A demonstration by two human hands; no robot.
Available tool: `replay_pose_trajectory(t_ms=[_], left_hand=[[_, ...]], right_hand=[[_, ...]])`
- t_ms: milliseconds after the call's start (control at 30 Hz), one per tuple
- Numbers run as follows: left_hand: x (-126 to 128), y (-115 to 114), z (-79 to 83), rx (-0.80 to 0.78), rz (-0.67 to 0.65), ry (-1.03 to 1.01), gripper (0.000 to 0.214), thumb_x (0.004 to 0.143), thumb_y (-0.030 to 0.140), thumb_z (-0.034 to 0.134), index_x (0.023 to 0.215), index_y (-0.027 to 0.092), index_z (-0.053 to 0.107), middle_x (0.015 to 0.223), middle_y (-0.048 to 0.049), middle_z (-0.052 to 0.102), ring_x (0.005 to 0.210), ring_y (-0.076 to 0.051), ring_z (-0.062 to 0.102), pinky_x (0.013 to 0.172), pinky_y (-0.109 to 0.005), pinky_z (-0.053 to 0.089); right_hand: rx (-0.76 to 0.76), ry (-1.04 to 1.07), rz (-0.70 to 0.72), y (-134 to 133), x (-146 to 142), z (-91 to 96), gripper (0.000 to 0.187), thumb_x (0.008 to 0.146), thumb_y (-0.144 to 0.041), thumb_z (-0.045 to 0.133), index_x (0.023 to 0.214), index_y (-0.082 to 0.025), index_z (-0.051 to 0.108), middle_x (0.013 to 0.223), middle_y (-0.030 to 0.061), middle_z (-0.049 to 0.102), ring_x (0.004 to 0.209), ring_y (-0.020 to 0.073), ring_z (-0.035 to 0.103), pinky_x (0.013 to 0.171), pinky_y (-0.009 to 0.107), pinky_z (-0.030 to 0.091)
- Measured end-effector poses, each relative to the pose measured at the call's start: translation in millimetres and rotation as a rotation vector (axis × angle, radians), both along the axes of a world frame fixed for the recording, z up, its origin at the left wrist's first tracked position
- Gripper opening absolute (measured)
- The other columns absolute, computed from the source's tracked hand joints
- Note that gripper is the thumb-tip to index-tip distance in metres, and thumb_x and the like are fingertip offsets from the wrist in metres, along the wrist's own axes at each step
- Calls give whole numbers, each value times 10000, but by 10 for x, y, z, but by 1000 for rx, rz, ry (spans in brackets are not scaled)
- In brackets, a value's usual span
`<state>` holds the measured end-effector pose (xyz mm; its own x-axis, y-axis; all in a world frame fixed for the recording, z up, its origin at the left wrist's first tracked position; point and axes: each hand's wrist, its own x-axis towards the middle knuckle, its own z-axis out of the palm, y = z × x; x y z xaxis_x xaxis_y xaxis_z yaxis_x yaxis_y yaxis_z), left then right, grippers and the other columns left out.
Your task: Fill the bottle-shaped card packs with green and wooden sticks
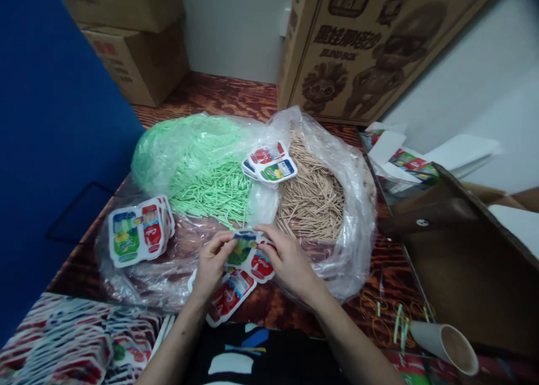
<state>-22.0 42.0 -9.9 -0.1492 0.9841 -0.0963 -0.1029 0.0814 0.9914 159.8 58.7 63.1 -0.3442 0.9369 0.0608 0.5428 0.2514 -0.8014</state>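
Between my hands is a printed card (244,250) shaped like two cans, one green and one red. My left hand (213,261) pinches its left edge, while my right hand (288,259) has thumb and fingers closed at its upper right. Whether a small stick is also in my fingers is hidden. Beneath lies another red card (232,296), near my lap. Just beyond are a heap of thin light-green sticks (214,186) and a heap of thin brown sticks (311,191), both in clear plastic bags. A few similar cards (273,163) rest between the heaps.
On the left sits a stack of can cards (135,233), with many more cards (63,340) at front left. A paper cup (446,345) lies tipped beside rubber bands (381,323). An open brown box (467,261) stands right; a large carton (357,54) stands behind.
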Motion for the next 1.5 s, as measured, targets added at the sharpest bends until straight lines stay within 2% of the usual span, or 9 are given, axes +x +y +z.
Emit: replay_pose_trajectory(t_ms=[200,267,467,567,833,1033,1133,1267,1500], left_hand=[[-314,27,174,-230,-622,-20,501,599,314,808,1064,187,673,949,-71,707,848,-240,642,710,-316,526],[-262,12,197,-219,-715,51,380,617,312,799,957,175,699,838,-40,704,763,-209,630,660,-281,510],[45,-88,146,-198,-533,163,240,799,381,624,731,155,668,636,10,629,574,-141,536,551,-238,439],[108,-95,192,-165,-478,207,226,801,369,617,705,167,651,652,11,632,613,-148,547,604,-248,450],[386,-74,232,-166,-343,211,176,685,327,716,703,159,665,625,27,623,584,-140,531,601,-248,443],[420,-97,186,-215,-283,151,213,714,360,701,725,148,680,691,13,667,659,-154,577,661,-251,457],[389,-112,179,-290,-255,109,247,687,376,723,747,138,692,716,0,688,653,-155,583,655,-252,461],[404,-124,210,-308,-304,63,252,660,373,741,741,137,707,715,-9,697,654,-160,588,663,-256,468],[397,-138,188,-325,-332,8,231,664,364,748,714,142,707,692,-8,689,635,-153,582,616,-235,458]], right_hand=[[-80,106,-32,-200,7,-87,140,863,-150,557,739,-203,594,714,-13,637,674,140,588,651,242,412],[-61,133,-47,-232,-2,-114,146,876,-179,556,734,-201,582,710,-13,636,664,135,583,646,239,409],[11,16,-46,-232,68,-186,180,893,-245,562,720,-198,539,725,2,599,692,150,550,647,254,379],[96,-40,-4,-235,106,-246,269,919,-266,522,660,-197,503,695,6,559,701,156,521,645,266,352],[190,12,-227,-243,125,-312,358,887,-374,571,589,-197,483,630,1,531,649,149,489,618,273,333],[-92,202,-194,-143,634,-326,217,952,-296,434,1084,-203,580,796,0,650,733,154,606,674,268,450],[128,-105,-388,35,1154,-417,166,903,-184,472,931,-168,635,889,61,644,857,194,590,788,321,455],[305,-667,-317,246,1685,-520,327,855,-54,416,1018,-179,670,1012,116,613,984,248,525,829,370,446],[420,-962,-149,370,1749,-670,324,867,-96,483,1097,-230,666,1347,119,491,1283,305,325,969,462,346]])
